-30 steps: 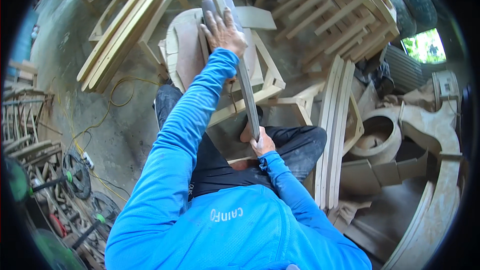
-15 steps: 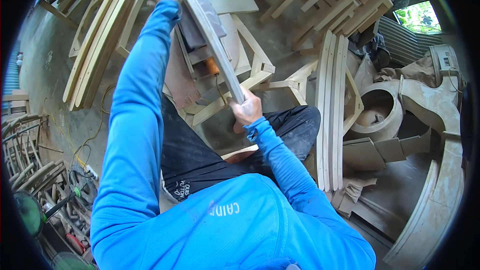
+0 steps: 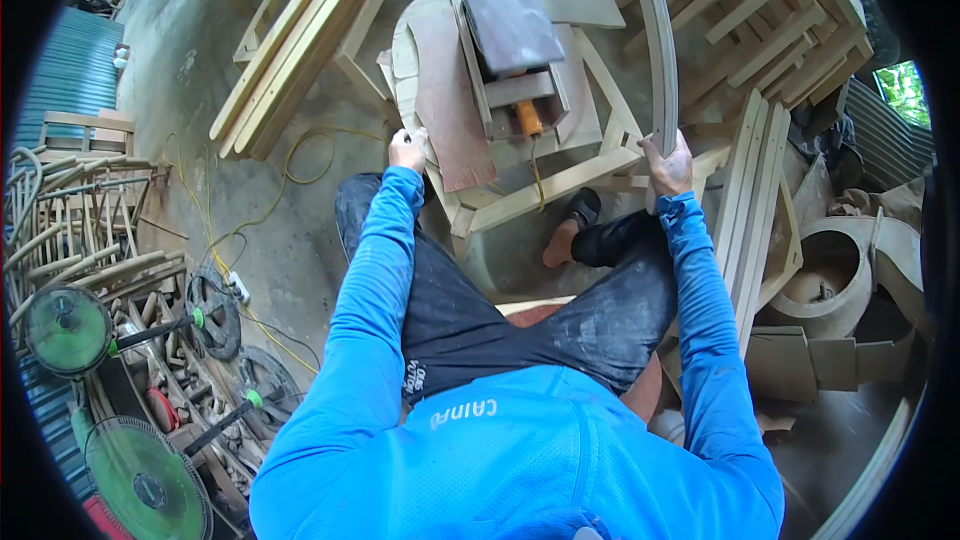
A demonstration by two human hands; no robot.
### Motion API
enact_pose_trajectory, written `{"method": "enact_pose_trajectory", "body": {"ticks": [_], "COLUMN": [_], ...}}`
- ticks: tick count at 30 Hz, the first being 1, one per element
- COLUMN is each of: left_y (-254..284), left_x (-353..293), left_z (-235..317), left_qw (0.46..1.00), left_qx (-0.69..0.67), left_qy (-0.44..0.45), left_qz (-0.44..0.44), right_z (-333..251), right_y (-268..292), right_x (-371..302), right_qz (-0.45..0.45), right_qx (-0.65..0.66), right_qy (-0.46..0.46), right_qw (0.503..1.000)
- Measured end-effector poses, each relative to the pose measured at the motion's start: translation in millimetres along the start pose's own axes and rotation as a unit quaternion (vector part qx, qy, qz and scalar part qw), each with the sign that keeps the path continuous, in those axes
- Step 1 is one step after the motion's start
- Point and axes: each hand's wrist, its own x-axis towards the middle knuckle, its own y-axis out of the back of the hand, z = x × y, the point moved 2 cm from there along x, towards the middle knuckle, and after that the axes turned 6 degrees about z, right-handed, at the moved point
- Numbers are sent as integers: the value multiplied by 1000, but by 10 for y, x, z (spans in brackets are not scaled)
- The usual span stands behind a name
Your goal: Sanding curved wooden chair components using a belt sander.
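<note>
My right hand (image 3: 668,166) is wrapped round the near end of a long, slightly curved wooden slat (image 3: 657,40), which points away from me beyond the top edge. My left hand (image 3: 408,151) is closed beside the near left rim of a makeshift wooden stand (image 3: 550,188); whether anything is in its fingers is hidden. On the stand, between my hands, a flat grey rectangular pad (image 3: 508,12) tops a power tool with an orange body (image 3: 528,118), fixed between upright boards. A reddish-brown thin sheet (image 3: 446,100) lies left of it.
Long slats lean in bundles at the left (image 3: 300,40) and right (image 3: 752,205). Wooden frames (image 3: 770,10) are stacked far right. A yellow cord (image 3: 290,165) runs over the floor. Green fans (image 3: 150,485) stand lower left, near piled wood pieces. A round-mouthed machine housing (image 3: 825,270) sits at right.
The slat has swung right, off the grey pad, and now stands in my right hand alone. My left hand has let go of it and come back toward me. The view has shifted left.
</note>
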Motion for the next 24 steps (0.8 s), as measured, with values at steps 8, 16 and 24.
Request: {"method": "enact_pose_trajectory", "body": {"ticks": [8,16,24], "left_y": [-221,-182,-236], "left_x": [-237,-35,82], "left_z": [541,319,132], "left_qw": [981,986,991], "left_qx": [140,89,46], "left_qy": [135,139,127], "left_qz": [-19,-39,-9], "right_z": [555,792,910], "right_y": [-368,-905,-1253], "right_x": [256,490,527], "right_qz": [53,41,26], "right_qx": [-11,-16,40], "right_qy": [-77,-122,-158], "right_qw": [996,992,986]}}
